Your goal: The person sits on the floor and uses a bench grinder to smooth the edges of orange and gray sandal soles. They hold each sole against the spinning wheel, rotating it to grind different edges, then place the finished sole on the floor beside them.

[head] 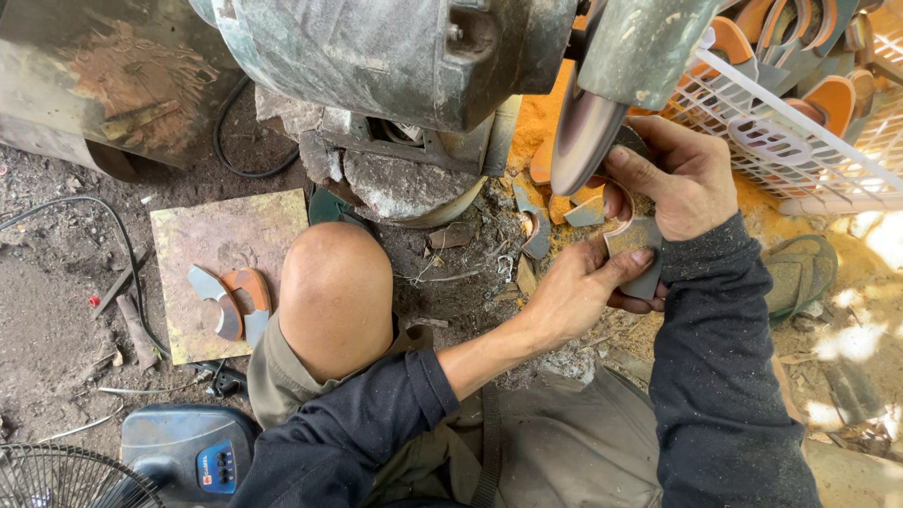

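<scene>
Gripping a curved metal blade [632, 237], both hands are closed on it from either side. The left hand [574, 292] is wrapped round its lower end, thumb laid flat along the face. The right hand [682, 179] is pinched on the upper part, fingers [628, 169] curled over the top edge. The blade is held just below the grinding wheel [583, 132], near its rim; actual contact cannot be told. Above the fingers a worn motor housing [395, 52] is seen. Right of the right hand a white plastic basket [752, 113] is stacked with orange-and-grey blades. Scrap pieces [538, 230] are scattered just left of the hands. Further left, past a bare knee [334, 292], two finished blades [230, 301] are laid on a flat metal plate [221, 235].
</scene>
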